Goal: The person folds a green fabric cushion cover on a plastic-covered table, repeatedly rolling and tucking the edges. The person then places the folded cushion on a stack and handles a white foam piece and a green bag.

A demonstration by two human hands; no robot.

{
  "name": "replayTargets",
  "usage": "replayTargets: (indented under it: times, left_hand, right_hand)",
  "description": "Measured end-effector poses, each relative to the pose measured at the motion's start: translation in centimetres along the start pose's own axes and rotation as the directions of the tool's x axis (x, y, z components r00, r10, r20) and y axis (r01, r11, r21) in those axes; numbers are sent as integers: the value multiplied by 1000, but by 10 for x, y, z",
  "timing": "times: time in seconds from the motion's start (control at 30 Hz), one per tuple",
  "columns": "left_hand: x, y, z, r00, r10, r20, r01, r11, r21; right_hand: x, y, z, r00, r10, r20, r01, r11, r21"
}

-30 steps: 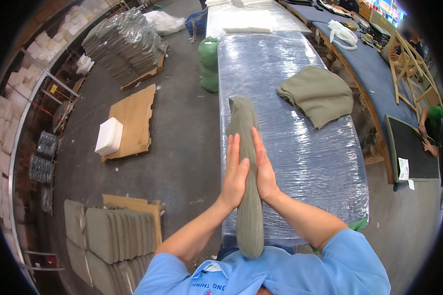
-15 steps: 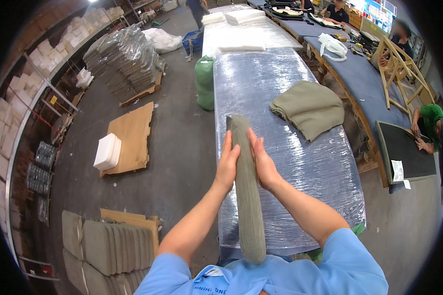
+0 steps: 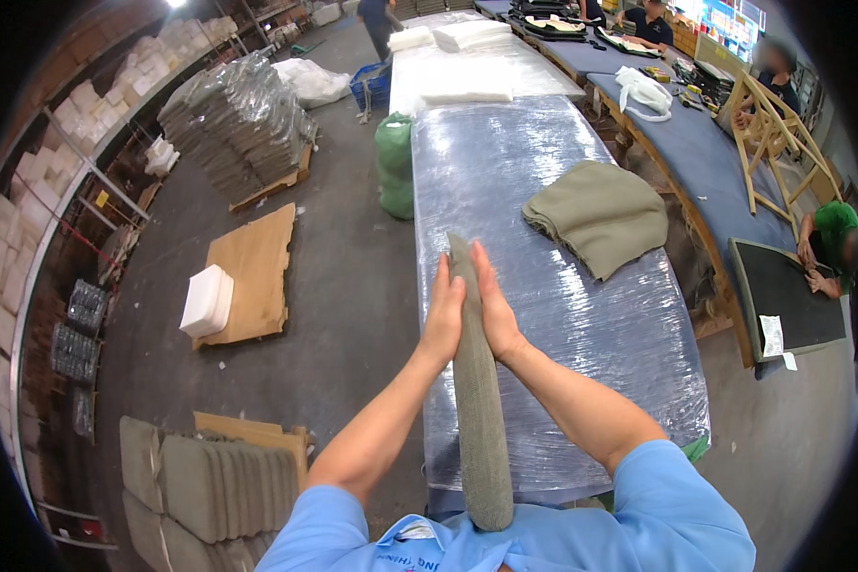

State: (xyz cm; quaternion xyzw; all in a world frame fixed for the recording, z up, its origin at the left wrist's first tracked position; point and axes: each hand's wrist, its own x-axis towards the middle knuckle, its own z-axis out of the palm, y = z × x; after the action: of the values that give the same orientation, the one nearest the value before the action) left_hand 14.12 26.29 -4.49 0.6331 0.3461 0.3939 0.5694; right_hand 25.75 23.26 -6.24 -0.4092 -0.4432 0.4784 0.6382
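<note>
An olive-grey fabric-covered cushion (image 3: 480,419) stands on its narrow edge over the wrapped table, its near end against my blue shirt. My left hand (image 3: 442,319) presses flat on its left side, fingers pointing away from me. Against the opposite side lies my right hand (image 3: 496,319), its palm also flat, so the cushion is squeezed between both. The cushion's broad faces are turned sideways and mostly out of sight. To the right of my hands, a loose pile of olive fabric covers (image 3: 599,217) rests on the table.
Clear plastic film covers the table (image 3: 582,353). White foam sheets (image 3: 467,81) lie at its far end. Stacked cushions (image 3: 224,481) stand at lower left, near cardboard with white pieces (image 3: 208,300). A green sack (image 3: 396,167) touches the table's left side. Co-workers occupy the right-hand bench (image 3: 682,181).
My hands have come closer together around the cushion. Its far end looks narrower and more pointed, and its near end sits slightly closer to me.
</note>
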Motion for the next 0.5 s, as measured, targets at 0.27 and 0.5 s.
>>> replayTargets:
  times: [0.27, 0.5]
  left_hand:
    - [76, 0, -31, 978, -201, 60, 209, 941, -264]
    - [95, 6, -14, 983, -163, 82, 169, 983, -75]
  right_hand:
    - [87, -7, -9, 993, 111, 44, -114, 991, 71]
    - [102, 17, -1, 999, 53, 10, -53, 998, 38]
